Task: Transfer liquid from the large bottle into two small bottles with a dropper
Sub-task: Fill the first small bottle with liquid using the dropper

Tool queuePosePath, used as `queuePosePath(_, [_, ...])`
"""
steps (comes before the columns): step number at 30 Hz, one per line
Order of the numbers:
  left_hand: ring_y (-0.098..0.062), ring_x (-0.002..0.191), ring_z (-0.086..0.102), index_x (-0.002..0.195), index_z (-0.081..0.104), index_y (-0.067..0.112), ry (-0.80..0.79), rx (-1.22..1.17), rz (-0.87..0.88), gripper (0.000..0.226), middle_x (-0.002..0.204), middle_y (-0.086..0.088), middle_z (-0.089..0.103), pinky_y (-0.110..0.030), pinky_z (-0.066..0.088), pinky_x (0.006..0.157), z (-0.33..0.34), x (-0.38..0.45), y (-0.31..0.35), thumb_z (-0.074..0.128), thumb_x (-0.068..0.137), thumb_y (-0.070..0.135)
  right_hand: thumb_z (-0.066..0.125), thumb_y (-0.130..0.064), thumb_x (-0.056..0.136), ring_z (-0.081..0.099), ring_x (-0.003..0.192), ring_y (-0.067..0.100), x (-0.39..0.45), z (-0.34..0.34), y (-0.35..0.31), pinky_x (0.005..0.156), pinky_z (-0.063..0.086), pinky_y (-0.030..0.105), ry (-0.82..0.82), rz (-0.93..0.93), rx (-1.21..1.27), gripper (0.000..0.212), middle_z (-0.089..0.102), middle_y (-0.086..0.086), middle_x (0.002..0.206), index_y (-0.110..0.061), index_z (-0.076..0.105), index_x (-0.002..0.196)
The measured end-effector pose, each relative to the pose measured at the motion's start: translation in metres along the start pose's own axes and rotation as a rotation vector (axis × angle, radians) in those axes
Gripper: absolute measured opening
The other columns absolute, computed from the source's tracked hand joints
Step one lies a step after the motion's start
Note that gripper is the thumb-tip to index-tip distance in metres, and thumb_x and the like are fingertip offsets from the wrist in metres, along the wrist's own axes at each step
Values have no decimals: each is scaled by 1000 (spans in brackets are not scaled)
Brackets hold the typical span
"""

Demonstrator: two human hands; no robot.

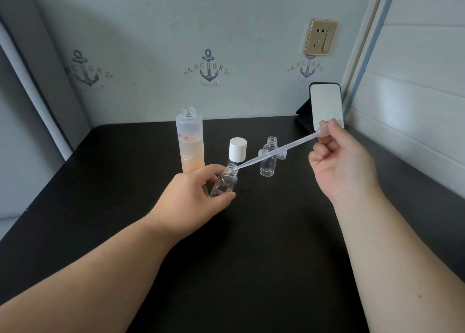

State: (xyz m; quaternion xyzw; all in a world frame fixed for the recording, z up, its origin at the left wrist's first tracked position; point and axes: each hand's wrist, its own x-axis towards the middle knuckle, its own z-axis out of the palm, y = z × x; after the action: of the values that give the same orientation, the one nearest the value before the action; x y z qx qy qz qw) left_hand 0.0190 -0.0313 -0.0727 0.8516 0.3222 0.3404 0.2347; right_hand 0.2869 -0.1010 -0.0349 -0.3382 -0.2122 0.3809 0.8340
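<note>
Left hand (198,194) grips the tilted small clear plastic bottle (224,183); right hand (344,161) pinches the translucent plastic dropper (276,152) bulb. Tip sits at that bottle's mouth. Judgement: seat tip inside neck, squeeze slowly.

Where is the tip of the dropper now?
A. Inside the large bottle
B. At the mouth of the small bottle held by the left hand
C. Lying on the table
B: the dropper, pinched by the right hand, reaches the mouth of the tilted small bottle gripped by the left hand.
</note>
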Motion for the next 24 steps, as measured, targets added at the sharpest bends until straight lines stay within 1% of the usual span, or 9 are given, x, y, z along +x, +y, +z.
queuePosePath(4, [-4,71,62,94,54,65,-7,-1,-16,30,94,30,63,-12,45,61,0,0,-1,74,80,47,68,-16,95,43,48,9,1,0,1,49,37,18,7,5,5,25,69,-2,74,-15,81,73])
queuePosePath(6, [-5,71,62,94,54,67,-6,-5,-16,32,94,29,63,-13,48,62,0,0,-1,74,80,46,68,-15,95,43,48,9,1,0,1,49,37,19,8,5,10,22,69,-2,75,-13,80,76])
queuePosePath(9, [-5,71,61,94,56,64,-7,0,-16,30,93,29,63,-15,48,63,0,0,-1,75,80,46,68,-14,94,43,48,9,1,-1,1,48,37,19,13,1,8,17,69,-1,75,-11,78,81])
queuePosePath(12, [-4,73,62,93,52,72,-10,9,-7,35,96,33,61,-14,48,63,-1,0,1,73,80,48,68,-13,94,43,47,9,1,-2,1,48,37,18,13,-1,10,11,68,-1,73,-8,75,88])
queuePosePath(15, [-3,74,62,93,53,70,-5,5,-3,33,96,33,61,-10,46,62,-1,0,1,74,80,48,68,-12,94,42,48,8,0,-1,1,48,36,18,9,-2,9,13,68,-1,73,-8,76,85])
queuePosePath(18, [-4,74,62,95,52,72,-5,7,-1,35,97,33,61,-11,47,62,-1,0,1,73,80,49,67,-10,95,42,47,8,0,-1,0,47,35,17,2,-6,5,15,67,-1,72,-8,76,83])
queuePosePath(21, [-2,76,63,95,53,67,-10,14,-23,29,99,34,60,-12,46,63,-1,0,0,72,79,51,67,-9,95,41,47,8,-1,-1,-1,48,35,17,-16,-11,-8,21,67,-1,72,-11,78,78])
queuePosePath(24, [-2,77,63,100,59,55,-12,14,-53,26,94,30,62,-11,45,61,0,0,-2,71,78,53,68,-9,94,42,48,8,-1,-1,-1,49,35,17,2,-19,-10,14,68,0,71,-8,78,84])
